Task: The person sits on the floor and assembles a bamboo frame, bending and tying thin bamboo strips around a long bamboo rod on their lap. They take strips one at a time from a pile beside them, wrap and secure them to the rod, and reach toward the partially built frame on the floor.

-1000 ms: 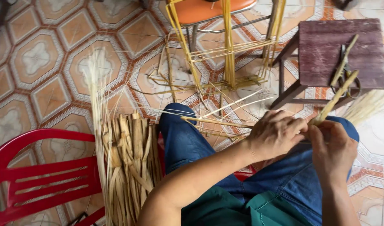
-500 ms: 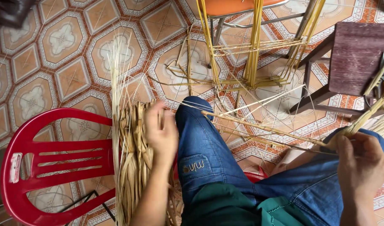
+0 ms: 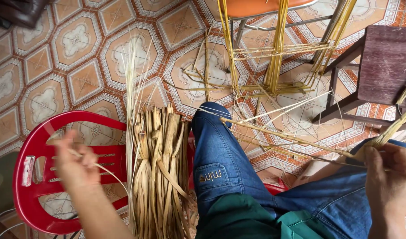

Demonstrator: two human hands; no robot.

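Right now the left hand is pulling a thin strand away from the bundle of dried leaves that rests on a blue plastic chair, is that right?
Not quite: the chair is red, not blue, as the head view shows. The rest holds: the left hand pulls a thin strand away from the bundle of dried leaves resting on it.

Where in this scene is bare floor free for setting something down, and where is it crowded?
Free: the tiled floor left of the straw bundle, beyond the red chair. Crowded: under the orange stool, where loose strips cross, and beside the dark wooden stool.
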